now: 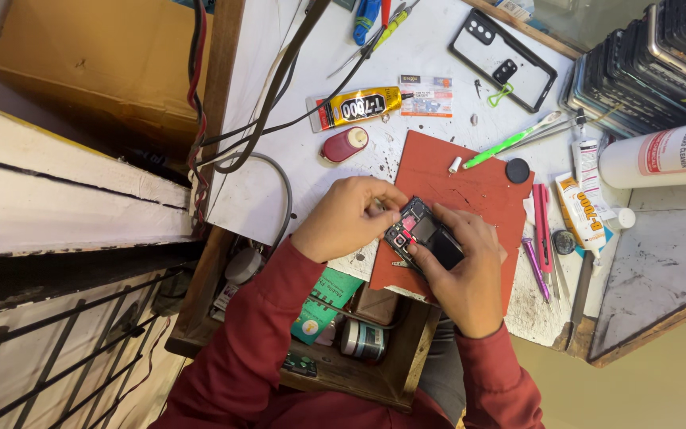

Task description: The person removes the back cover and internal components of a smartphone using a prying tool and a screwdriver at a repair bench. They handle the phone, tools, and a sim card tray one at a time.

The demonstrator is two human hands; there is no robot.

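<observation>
An opened phone (425, 235), its back off and black and red inner parts showing, lies over the near edge of a red work mat (470, 179). My right hand (464, 270) wraps around its lower end, thumb pressed on the dark battery area. At the phone's upper left corner my left hand (349, 216) has its fingertips pinched together; whether a small tool or part is between them I cannot tell. Both arms wear dark red sleeves.
On the white bench lie a yellow glue tube (356, 106), a red oval lid (344, 145), a clear phone case (503, 59), a green-handled tool (511, 141), pink tweezers (541, 226), a second glue tube (583, 213) and a white cleaner bottle (660, 152). Phones stack at top right (645, 63). An open drawer (343, 334) sits below.
</observation>
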